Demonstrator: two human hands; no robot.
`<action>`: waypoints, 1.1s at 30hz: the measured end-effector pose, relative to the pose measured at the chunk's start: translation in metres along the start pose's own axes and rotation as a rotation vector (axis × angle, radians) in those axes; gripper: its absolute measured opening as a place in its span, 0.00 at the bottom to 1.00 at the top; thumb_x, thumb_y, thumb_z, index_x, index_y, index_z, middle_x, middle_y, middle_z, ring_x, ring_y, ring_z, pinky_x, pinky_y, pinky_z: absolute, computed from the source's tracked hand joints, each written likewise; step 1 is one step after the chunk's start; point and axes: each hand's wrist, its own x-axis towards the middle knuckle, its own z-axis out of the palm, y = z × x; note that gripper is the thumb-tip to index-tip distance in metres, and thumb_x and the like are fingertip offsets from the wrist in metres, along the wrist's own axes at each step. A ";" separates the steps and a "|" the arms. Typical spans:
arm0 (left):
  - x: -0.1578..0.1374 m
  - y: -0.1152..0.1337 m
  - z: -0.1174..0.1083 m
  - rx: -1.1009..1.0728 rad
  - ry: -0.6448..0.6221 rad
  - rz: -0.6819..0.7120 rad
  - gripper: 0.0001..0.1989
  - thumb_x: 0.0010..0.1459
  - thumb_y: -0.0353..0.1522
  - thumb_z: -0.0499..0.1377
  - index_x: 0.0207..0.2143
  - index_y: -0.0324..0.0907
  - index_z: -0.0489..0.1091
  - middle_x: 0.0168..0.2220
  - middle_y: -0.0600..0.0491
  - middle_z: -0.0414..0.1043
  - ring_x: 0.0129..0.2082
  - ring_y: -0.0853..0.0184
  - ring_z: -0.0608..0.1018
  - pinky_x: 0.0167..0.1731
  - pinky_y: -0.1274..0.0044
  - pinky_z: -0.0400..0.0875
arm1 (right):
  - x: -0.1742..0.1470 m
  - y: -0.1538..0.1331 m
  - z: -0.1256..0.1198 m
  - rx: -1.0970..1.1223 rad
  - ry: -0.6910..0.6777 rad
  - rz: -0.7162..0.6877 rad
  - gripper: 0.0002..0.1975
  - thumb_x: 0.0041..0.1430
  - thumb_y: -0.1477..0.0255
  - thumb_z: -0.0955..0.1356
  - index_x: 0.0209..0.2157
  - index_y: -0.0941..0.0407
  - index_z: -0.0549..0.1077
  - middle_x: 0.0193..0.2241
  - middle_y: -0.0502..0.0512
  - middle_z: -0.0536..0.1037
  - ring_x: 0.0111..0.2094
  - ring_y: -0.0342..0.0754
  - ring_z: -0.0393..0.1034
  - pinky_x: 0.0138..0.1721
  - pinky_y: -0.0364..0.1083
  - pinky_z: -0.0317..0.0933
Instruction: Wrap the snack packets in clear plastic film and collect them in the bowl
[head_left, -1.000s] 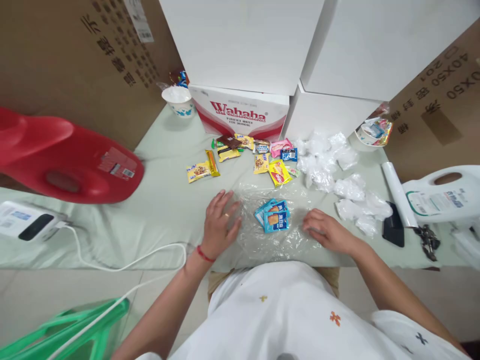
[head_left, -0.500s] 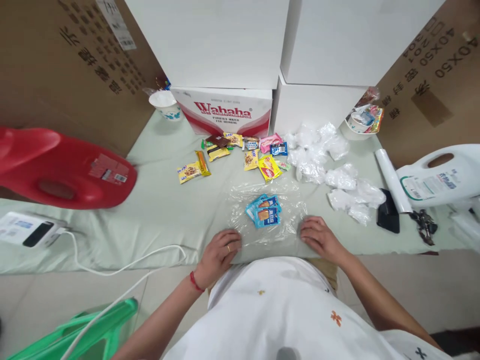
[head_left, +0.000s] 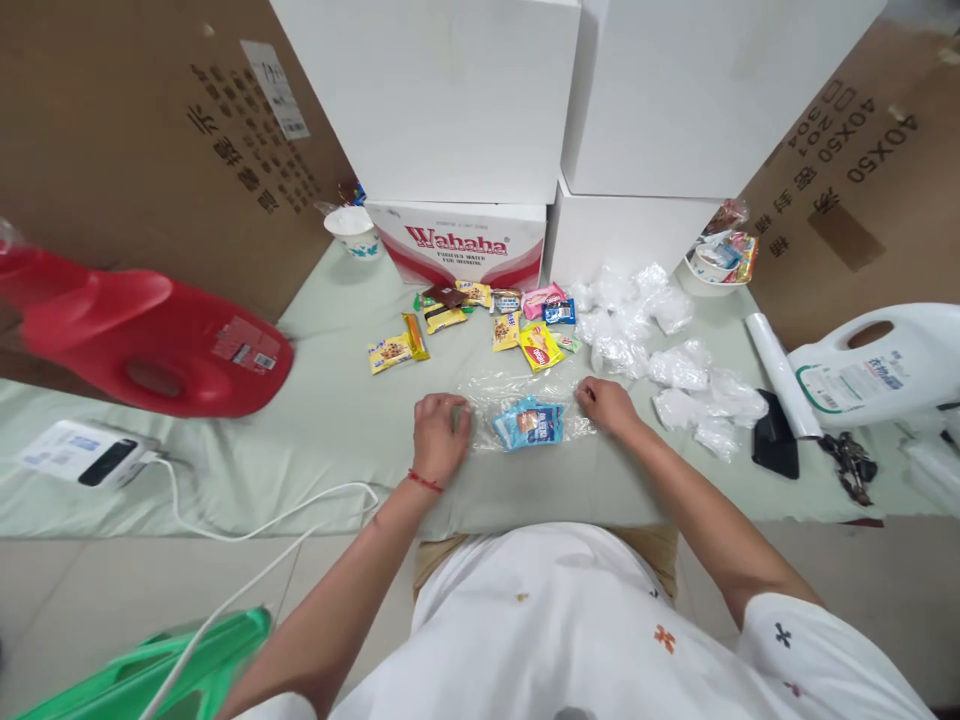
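Note:
A sheet of clear plastic film (head_left: 487, 388) lies on the cloth in front of me, with several blue snack packets (head_left: 531, 424) bunched near its middle. The film's near side looks folded up over the packets. At the left edge my left hand (head_left: 442, 438) has its fingers curled onto the film. On the opposite edge my right hand (head_left: 609, 404) is closed, pinching the film. Beyond the film sit yellow wafer packets (head_left: 541, 347) and other small wrapped snacks (head_left: 445, 316).
Crumpled clear plastic bundles (head_left: 630, 320) lie at right, near a white roll (head_left: 783, 375), a black object (head_left: 775, 437) and a white jug (head_left: 885, 365). A red jug (head_left: 187, 350), white device (head_left: 86, 453) and cable (head_left: 262, 525) occupy the left. Boxes (head_left: 465, 245) stand behind.
Both my hands have moved forward, away from my body, and closed on the film's side edges. The film's near part has gone up toward the packets, and the covered area looks narrower.

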 end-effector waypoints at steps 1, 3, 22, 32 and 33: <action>-0.003 0.008 -0.003 0.021 0.078 0.014 0.13 0.64 0.37 0.53 0.39 0.42 0.76 0.42 0.43 0.76 0.48 0.54 0.75 0.52 0.59 0.69 | -0.001 -0.001 0.004 -0.032 0.011 0.023 0.10 0.67 0.68 0.64 0.36 0.55 0.76 0.33 0.55 0.80 0.34 0.49 0.71 0.32 0.43 0.52; -0.015 0.027 -0.007 0.049 0.146 0.121 0.14 0.67 0.35 0.52 0.45 0.43 0.76 0.46 0.43 0.76 0.54 0.54 0.74 0.56 0.58 0.65 | -0.005 -0.001 0.009 -0.083 0.027 0.046 0.11 0.68 0.67 0.62 0.39 0.54 0.76 0.35 0.56 0.81 0.35 0.50 0.71 0.31 0.44 0.51; -0.029 0.045 0.037 0.112 -0.334 0.481 0.23 0.68 0.27 0.51 0.62 0.52 0.70 0.59 0.54 0.76 0.60 0.60 0.73 0.60 0.61 0.60 | 0.070 -0.118 0.000 -0.461 -0.308 -0.551 0.11 0.60 0.74 0.70 0.43 0.62 0.80 0.42 0.66 0.82 0.49 0.57 0.71 0.51 0.48 0.59; -0.033 0.041 0.046 0.068 -0.327 0.447 0.22 0.68 0.26 0.51 0.59 0.52 0.73 0.58 0.52 0.77 0.58 0.59 0.74 0.58 0.59 0.62 | -0.004 -0.084 -0.006 -0.351 -0.235 -0.696 0.12 0.69 0.75 0.63 0.48 0.57 0.77 0.42 0.59 0.77 0.35 0.48 0.71 0.34 0.44 0.56; -0.033 0.040 0.046 0.041 -0.337 0.435 0.22 0.68 0.26 0.52 0.57 0.51 0.75 0.56 0.51 0.79 0.58 0.58 0.74 0.59 0.58 0.62 | -0.016 -0.078 0.002 -0.310 -0.241 -0.688 0.15 0.70 0.76 0.63 0.52 0.56 0.76 0.42 0.59 0.76 0.36 0.48 0.71 0.35 0.43 0.58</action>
